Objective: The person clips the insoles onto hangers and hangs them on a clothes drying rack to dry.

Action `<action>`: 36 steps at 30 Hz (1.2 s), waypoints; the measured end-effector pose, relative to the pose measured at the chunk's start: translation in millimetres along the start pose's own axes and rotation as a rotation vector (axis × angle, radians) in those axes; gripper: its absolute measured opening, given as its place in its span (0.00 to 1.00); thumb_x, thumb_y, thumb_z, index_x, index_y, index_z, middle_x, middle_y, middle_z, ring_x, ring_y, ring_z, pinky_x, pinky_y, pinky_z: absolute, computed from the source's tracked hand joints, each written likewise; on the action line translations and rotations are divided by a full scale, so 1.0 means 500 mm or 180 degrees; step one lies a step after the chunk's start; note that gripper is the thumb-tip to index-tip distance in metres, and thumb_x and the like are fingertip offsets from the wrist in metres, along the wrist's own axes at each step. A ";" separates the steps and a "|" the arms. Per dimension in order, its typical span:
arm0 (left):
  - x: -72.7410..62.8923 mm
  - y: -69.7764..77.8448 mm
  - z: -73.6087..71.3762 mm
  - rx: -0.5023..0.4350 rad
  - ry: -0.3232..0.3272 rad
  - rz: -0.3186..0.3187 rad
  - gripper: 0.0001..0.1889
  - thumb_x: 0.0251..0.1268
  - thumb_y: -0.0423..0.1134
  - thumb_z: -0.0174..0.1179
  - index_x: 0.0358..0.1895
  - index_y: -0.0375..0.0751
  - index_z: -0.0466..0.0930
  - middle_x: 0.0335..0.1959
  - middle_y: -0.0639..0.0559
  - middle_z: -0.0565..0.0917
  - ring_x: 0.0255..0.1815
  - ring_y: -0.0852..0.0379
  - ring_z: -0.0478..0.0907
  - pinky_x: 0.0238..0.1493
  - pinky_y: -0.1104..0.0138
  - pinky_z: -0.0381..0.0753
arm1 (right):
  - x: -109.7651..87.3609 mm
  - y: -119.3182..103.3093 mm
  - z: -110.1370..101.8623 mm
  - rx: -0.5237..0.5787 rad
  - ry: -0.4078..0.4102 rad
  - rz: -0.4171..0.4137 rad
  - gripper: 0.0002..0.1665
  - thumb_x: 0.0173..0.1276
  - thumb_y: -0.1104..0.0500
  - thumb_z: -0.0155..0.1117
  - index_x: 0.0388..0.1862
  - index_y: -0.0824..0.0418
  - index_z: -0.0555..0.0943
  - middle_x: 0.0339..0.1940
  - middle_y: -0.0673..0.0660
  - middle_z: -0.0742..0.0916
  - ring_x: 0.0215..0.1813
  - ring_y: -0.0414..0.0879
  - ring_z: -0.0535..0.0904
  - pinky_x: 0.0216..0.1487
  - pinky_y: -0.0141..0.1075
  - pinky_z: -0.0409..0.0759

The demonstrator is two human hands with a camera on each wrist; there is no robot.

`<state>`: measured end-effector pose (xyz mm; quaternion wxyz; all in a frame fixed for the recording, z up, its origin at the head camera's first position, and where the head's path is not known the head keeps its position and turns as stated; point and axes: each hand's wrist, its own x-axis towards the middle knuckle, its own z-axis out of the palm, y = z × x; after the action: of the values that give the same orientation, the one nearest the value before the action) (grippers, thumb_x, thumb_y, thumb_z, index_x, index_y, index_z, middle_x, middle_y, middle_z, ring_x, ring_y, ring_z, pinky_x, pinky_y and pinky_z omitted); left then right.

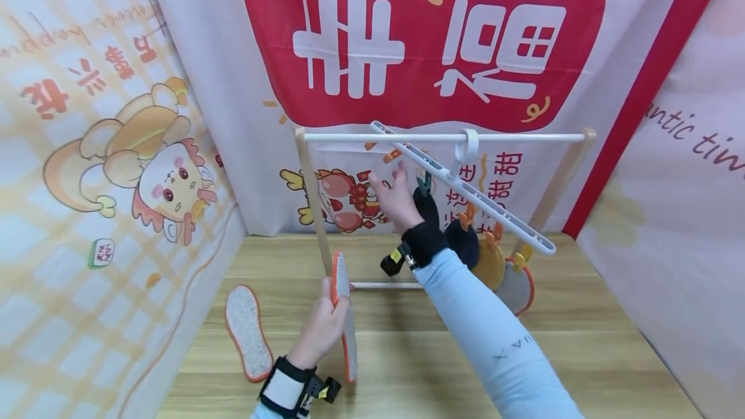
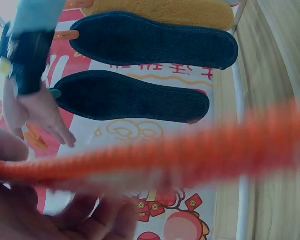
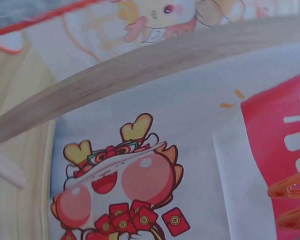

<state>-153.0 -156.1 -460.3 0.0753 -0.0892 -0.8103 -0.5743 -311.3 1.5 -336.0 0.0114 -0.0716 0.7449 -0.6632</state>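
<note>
My left hand (image 1: 323,322) grips a grey insole with an orange edge (image 1: 350,341), held upright on its side in front of the rack. My right hand (image 1: 398,202) reaches up under the white clip hanger (image 1: 495,211). Its fingers are loosely extended near an orange clip (image 1: 392,155), and I cannot tell whether they touch it. Beyond it, two dark insoles (image 2: 155,39), a tan insole (image 1: 490,264) and a grey insole (image 1: 516,286) hang in a row from clips. Another grey insole (image 1: 249,332) lies on the table at the left.
The hanger hooks over the white top rail (image 1: 349,138) of a rack with wooden posts (image 1: 314,202). A lower white bar (image 1: 387,285) runs near the table (image 1: 442,361). Printed cloths (image 1: 198,50) stand behind and at both sides.
</note>
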 end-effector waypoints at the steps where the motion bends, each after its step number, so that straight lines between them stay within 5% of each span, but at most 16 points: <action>1: 0.000 -0.001 0.004 0.0033 0.0021 -0.0013 0.12 0.70 0.28 0.48 0.53 0.36 0.60 0.37 0.41 0.76 0.31 0.49 0.75 0.30 0.63 0.78 | 0.009 -0.004 0.002 0.0143 0.0111 -0.0021 0.52 0.77 0.43 0.55 0.81 0.48 0.30 0.82 0.60 0.50 0.79 0.57 0.48 0.75 0.53 0.53; 4: 0.002 -0.003 0.016 0.0134 0.0059 -0.0091 0.15 0.64 0.29 0.55 0.45 0.39 0.57 0.35 0.46 0.64 0.30 0.50 0.67 0.29 0.64 0.69 | 0.029 -0.012 0.004 0.0443 0.0348 -0.0129 0.50 0.76 0.45 0.56 0.80 0.44 0.33 0.80 0.60 0.53 0.79 0.58 0.50 0.74 0.57 0.52; 10: -0.001 0.001 0.026 0.0184 -0.0104 -0.0427 0.28 0.62 0.49 0.67 0.45 0.44 0.53 0.50 0.43 0.58 0.52 0.44 0.66 0.45 0.57 0.71 | 0.035 -0.018 0.005 0.0837 0.0421 -0.0373 0.36 0.79 0.45 0.49 0.78 0.49 0.47 0.74 0.60 0.65 0.75 0.52 0.60 0.73 0.50 0.60; 14: 0.000 0.006 0.026 0.0168 -0.0181 -0.0193 0.22 0.74 0.54 0.55 0.45 0.43 0.54 0.47 0.44 0.56 0.51 0.46 0.65 0.46 0.58 0.68 | 0.026 -0.014 0.003 0.0885 0.0401 -0.0562 0.30 0.81 0.45 0.46 0.74 0.55 0.58 0.65 0.59 0.74 0.62 0.47 0.69 0.63 0.42 0.71; 18: 0.004 0.006 0.026 0.0125 -0.0125 0.0107 0.13 0.81 0.44 0.45 0.48 0.40 0.54 0.45 0.42 0.59 0.48 0.45 0.66 0.48 0.58 0.68 | 0.006 -0.005 0.004 0.0830 0.0353 -0.0731 0.28 0.81 0.46 0.45 0.74 0.55 0.60 0.55 0.59 0.78 0.43 0.43 0.71 0.46 0.37 0.71; 21: 0.007 0.008 0.025 0.0024 0.0003 0.0108 0.12 0.80 0.36 0.46 0.54 0.39 0.52 0.49 0.37 0.63 0.53 0.41 0.70 0.54 0.52 0.72 | -0.015 0.004 0.008 0.0800 0.0290 -0.0867 0.25 0.81 0.47 0.45 0.70 0.56 0.64 0.49 0.60 0.78 0.34 0.44 0.66 0.39 0.37 0.67; 25: 0.014 0.011 0.018 -0.0283 0.0225 -0.0015 0.20 0.77 0.30 0.46 0.63 0.37 0.48 0.56 0.32 0.66 0.59 0.37 0.71 0.61 0.44 0.70 | -0.044 0.017 0.013 0.0728 0.0213 -0.0898 0.25 0.80 0.46 0.46 0.64 0.61 0.68 0.47 0.59 0.78 0.39 0.44 0.70 0.43 0.36 0.68; 29: 0.020 0.010 0.001 -0.0399 0.0362 -0.0128 0.22 0.78 0.30 0.46 0.69 0.35 0.51 0.58 0.33 0.70 0.59 0.40 0.73 0.60 0.46 0.73 | -0.071 0.029 0.012 0.0605 0.0151 -0.0897 0.28 0.80 0.44 0.47 0.68 0.61 0.67 0.54 0.61 0.78 0.54 0.47 0.75 0.53 0.41 0.73; 31: 0.023 0.010 -0.006 -0.0378 0.0378 -0.0133 0.20 0.78 0.31 0.48 0.67 0.35 0.57 0.57 0.35 0.72 0.57 0.42 0.75 0.56 0.49 0.76 | -0.081 0.035 0.010 0.0548 0.0112 -0.0973 0.29 0.80 0.44 0.46 0.71 0.59 0.66 0.60 0.62 0.78 0.63 0.48 0.73 0.59 0.44 0.71; 36: 0.029 0.013 -0.012 -0.0334 0.0352 -0.0140 0.14 0.76 0.36 0.54 0.59 0.37 0.68 0.50 0.41 0.77 0.48 0.47 0.78 0.46 0.56 0.81 | -0.101 0.041 0.008 0.0410 -0.0028 -0.1101 0.27 0.80 0.45 0.45 0.70 0.58 0.68 0.59 0.60 0.79 0.62 0.51 0.73 0.57 0.43 0.69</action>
<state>-165.5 -158.8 -449.4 0.1026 -0.0435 -0.7754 -0.6215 -262.8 5.8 -360.7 -0.0950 -0.2007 0.6774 -0.7013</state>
